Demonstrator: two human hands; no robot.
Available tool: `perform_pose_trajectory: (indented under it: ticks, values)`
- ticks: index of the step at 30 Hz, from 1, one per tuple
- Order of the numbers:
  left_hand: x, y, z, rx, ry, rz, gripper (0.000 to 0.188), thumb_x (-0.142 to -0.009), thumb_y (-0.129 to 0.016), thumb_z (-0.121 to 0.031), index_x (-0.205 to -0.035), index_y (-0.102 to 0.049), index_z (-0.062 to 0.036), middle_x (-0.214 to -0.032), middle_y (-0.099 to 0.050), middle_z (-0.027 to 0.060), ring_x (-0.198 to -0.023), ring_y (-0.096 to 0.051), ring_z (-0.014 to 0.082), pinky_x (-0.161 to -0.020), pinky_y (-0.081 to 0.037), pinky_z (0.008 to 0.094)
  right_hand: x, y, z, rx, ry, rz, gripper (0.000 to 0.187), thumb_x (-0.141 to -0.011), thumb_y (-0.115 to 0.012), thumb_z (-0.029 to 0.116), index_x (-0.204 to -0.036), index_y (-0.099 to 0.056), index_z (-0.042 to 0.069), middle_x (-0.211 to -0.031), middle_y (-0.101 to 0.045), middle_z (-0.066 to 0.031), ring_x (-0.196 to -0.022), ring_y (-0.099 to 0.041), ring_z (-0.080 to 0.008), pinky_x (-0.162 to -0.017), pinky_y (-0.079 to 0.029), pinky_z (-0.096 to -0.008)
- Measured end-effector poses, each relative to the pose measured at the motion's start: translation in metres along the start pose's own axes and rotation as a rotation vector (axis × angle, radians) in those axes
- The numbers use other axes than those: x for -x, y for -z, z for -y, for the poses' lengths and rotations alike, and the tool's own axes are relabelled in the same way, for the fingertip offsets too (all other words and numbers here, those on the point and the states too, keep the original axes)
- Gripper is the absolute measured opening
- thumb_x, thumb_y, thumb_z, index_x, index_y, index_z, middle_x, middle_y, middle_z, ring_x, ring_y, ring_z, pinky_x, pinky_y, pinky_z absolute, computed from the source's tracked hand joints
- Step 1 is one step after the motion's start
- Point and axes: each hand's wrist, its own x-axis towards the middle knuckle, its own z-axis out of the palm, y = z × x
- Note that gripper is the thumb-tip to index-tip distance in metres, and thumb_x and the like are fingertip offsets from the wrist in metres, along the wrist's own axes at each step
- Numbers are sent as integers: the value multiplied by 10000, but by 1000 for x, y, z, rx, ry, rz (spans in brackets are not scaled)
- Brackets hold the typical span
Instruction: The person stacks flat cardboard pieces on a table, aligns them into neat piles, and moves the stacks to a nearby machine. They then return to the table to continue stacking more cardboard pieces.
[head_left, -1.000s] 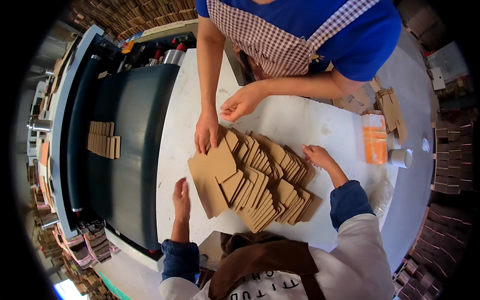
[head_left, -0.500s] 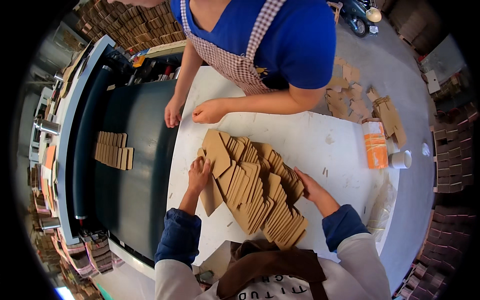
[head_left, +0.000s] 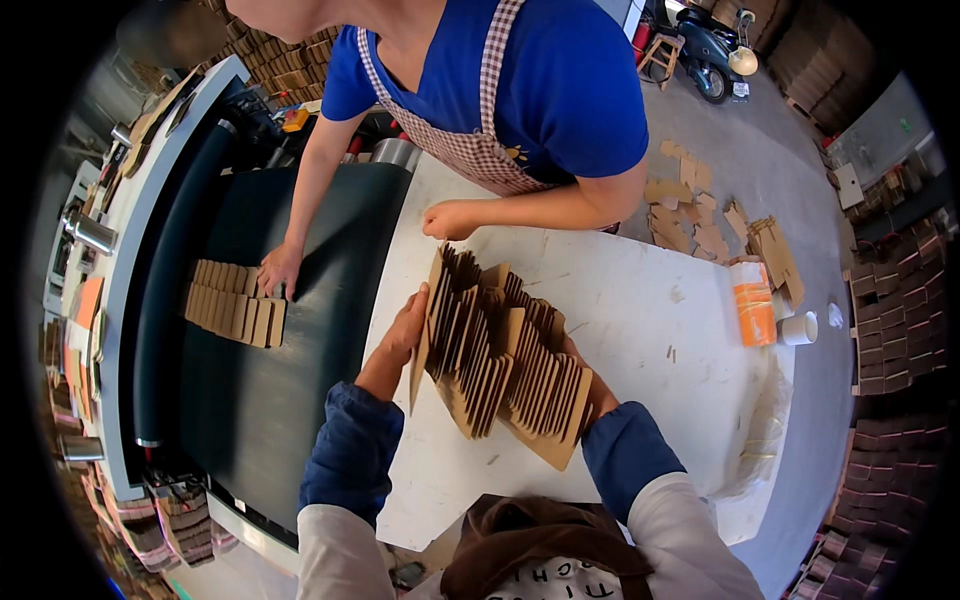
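Between my hands stands a bundle of brown cardboard pieces [head_left: 505, 350], pushed together on edge over the white table [head_left: 640, 420]. My left hand [head_left: 405, 325] presses on the bundle's left side, against a larger flat piece. On the right side my right hand [head_left: 590, 380] grips the bundle, its fingers partly hidden behind the cardboard. A second, overlapping row of cardboard pieces [head_left: 235, 305] lies on the dark green conveyor belt [head_left: 290, 400]. A co-worker's hand [head_left: 280, 268] touches the far right end of that row, while their other hand [head_left: 452, 220] rests closed at the table's far edge.
The co-worker in a blue shirt [head_left: 570, 90] leans over the table's far side. An orange-and-white box [head_left: 752, 305] and a white roll [head_left: 799, 328] stand at the right edge. Cardboard scraps [head_left: 690, 205] litter the floor, and stacked cardboard [head_left: 895, 320] lines the right.
My hands have closed in, and the spread-out cardboard pieces now stand gathered on edge between them. The co-worker's hand has reached left onto the belt to the row there, which sits slightly further right.
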Motion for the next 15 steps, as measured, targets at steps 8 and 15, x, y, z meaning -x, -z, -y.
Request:
perform_pose_trajectory:
  ticks: [8, 15]
  values:
    - [9, -24, 74, 228, -232, -18, 603, -1035, -246, -503, -1325, -466, -23, -1142, -608, 100, -983, -601, 161, -873, -511, 295, 56, -54, 3, 215, 252, -48, 497, -1047, -369, 375, -1421, -410, 49, -1330, -543, -81, -1163, -547, -200, -998, -436, -344]
    - [59, -109, 125, 815, -209, 325, 509, -992, -482, -301, -1406, -376, -24, -1300, -506, 91, -1179, -509, 237, -986, -430, 339, 164, 3, 39, 658, 478, 9, 712, -1001, -359, 520, -1516, -206, 52, -1518, -321, -112, -1370, -352, -236, -1111, -318, -396]
